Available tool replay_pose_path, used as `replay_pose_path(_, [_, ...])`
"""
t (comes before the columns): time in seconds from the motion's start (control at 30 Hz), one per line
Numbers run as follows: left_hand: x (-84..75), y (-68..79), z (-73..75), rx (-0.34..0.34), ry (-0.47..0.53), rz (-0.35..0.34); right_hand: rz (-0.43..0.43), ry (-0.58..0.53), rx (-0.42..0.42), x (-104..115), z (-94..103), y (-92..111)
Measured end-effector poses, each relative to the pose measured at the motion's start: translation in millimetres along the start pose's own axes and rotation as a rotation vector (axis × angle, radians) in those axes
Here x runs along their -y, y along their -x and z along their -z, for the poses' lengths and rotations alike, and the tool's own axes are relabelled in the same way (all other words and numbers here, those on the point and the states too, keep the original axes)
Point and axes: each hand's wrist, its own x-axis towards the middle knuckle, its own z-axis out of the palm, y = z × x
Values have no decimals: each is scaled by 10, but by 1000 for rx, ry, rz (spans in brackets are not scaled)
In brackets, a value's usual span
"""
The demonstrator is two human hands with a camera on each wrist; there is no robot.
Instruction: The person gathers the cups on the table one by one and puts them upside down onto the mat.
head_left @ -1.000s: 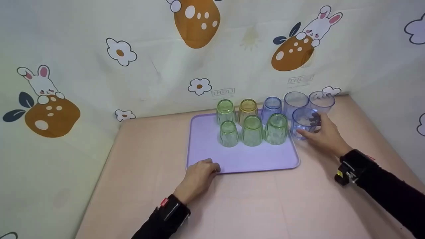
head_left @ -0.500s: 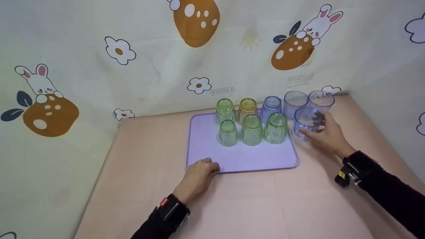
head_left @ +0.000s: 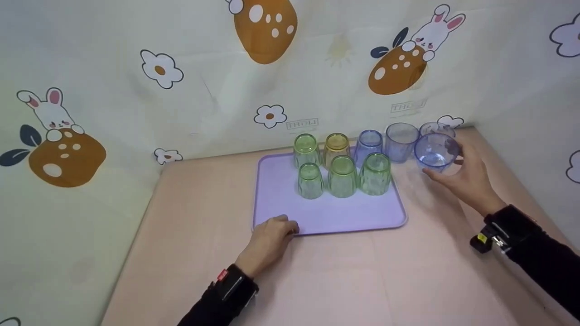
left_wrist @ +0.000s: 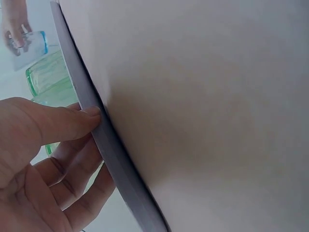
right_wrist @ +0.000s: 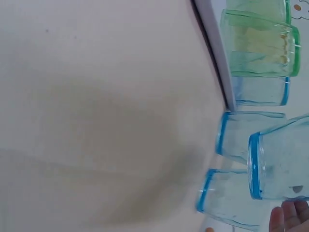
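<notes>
My right hand (head_left: 473, 179) grips a clear blue glass (head_left: 434, 154) by its side, thumb in front and fingers behind. The glass is raised off the table, mouth up; its blue base shows in the right wrist view, where only a few fingertips (right_wrist: 289, 215) appear. My left hand (head_left: 272, 235) holds the near rim of a purple tray (head_left: 281, 199); in the left wrist view its thumb (left_wrist: 72, 123) presses the rim, fingers beyond. Upside down on the tray stand several green glasses (head_left: 343, 179), a yellow glass (head_left: 336, 149) and a blue glass (head_left: 369, 147).
Two more bluish glasses stand mouth up on the table right of the tray: one (head_left: 401, 145) beside its back corner, the other (head_left: 437, 128) partly behind the held glass. A patterned cloth wall (head_left: 217, 104) closes off the back. The pink tabletop (head_left: 335, 276) extends in front.
The blue glass in my right hand has moved up and to the right, away from the tray's edge, and tilted toward the camera. My left hand has stayed at the tray rim.
</notes>
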Motion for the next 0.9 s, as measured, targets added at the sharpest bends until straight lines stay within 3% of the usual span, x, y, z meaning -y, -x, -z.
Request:
replay_pose_path(0.2, [4, -4, -5, 3, 10, 0, 233, 29, -117, 151, 111, -91])
replay_pose_path(0.9, [8, 5, -3, 7, -9, 10, 847, 315, -29, 569, 93, -32])
